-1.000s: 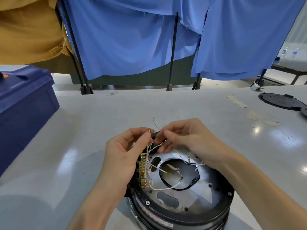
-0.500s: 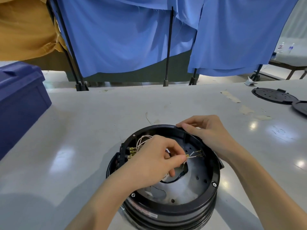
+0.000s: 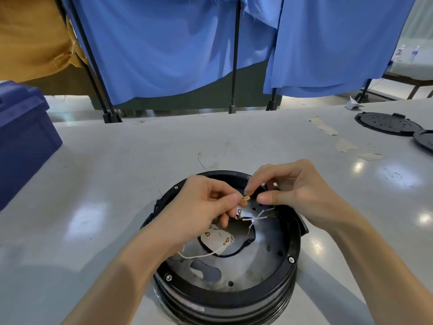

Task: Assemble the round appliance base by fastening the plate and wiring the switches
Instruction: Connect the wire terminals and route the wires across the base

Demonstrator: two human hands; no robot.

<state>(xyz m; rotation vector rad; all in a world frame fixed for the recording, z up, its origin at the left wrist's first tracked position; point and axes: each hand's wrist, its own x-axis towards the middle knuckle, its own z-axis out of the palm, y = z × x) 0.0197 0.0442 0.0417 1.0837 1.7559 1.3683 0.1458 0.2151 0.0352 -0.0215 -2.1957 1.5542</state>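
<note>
Pinching a brass terminal (image 3: 245, 198) between thumb and forefinger, the left hand (image 3: 199, 207) holds it above the far side of the base (image 3: 294, 242); the right hand (image 3: 295, 191), curled, meets its tip, grip unclear. A loose pinch could drop it through the hole in the plate (image 3: 264, 261). It lies level, long axis left-right, pointing right.

A workshop or assembly floor: a long grey desk (image 3: 117, 184) scuffed and patched with tape (image 3: 324, 126), blue cloth screens (image 3: 164, 43) on black stands (image 3: 234, 66) behind it, a blue bin (image 3: 23, 141) at its left edge, spare black covers (image 3: 386, 124) at its far right.
</note>
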